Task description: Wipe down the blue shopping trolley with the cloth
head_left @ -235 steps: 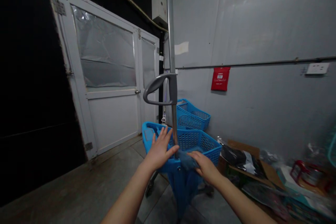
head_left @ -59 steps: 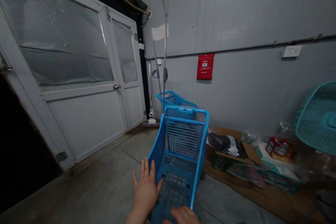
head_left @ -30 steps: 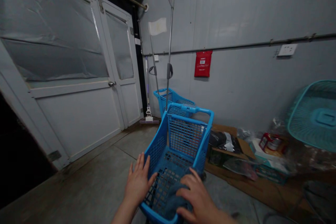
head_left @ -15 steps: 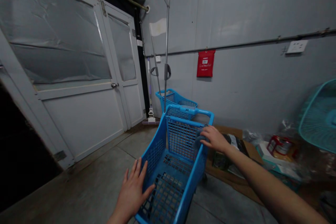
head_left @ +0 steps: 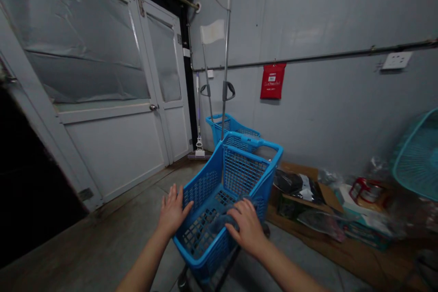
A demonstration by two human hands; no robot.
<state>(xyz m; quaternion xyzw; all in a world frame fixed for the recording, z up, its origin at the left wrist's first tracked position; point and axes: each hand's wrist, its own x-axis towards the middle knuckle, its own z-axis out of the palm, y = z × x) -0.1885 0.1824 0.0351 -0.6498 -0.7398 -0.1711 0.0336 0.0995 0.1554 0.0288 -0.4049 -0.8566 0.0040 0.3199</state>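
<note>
A blue plastic shopping cart (head_left: 246, 164) stands in front of me, its handle end away from me. My left hand (head_left: 173, 212) lies with fingers spread on the cart's left rim. At the right rim, my right hand (head_left: 247, 226) is closed on a grey-blue cloth (head_left: 219, 222), which hangs over the rim into the basket. Part of the cloth is hidden beneath the fingers.
Behind it stands a second blue cart (head_left: 219, 123) with long-handled mops by the wall. A white door (head_left: 112, 146) is on the left. Boxes and bags (head_left: 308, 194) lie on cardboard at the right, near a teal fan (head_left: 419, 155).
My right hand has moved with the cloth along the right rim, from near the handle end toward me. My left hand stays on the left rim. The view has shifted slightly.
</note>
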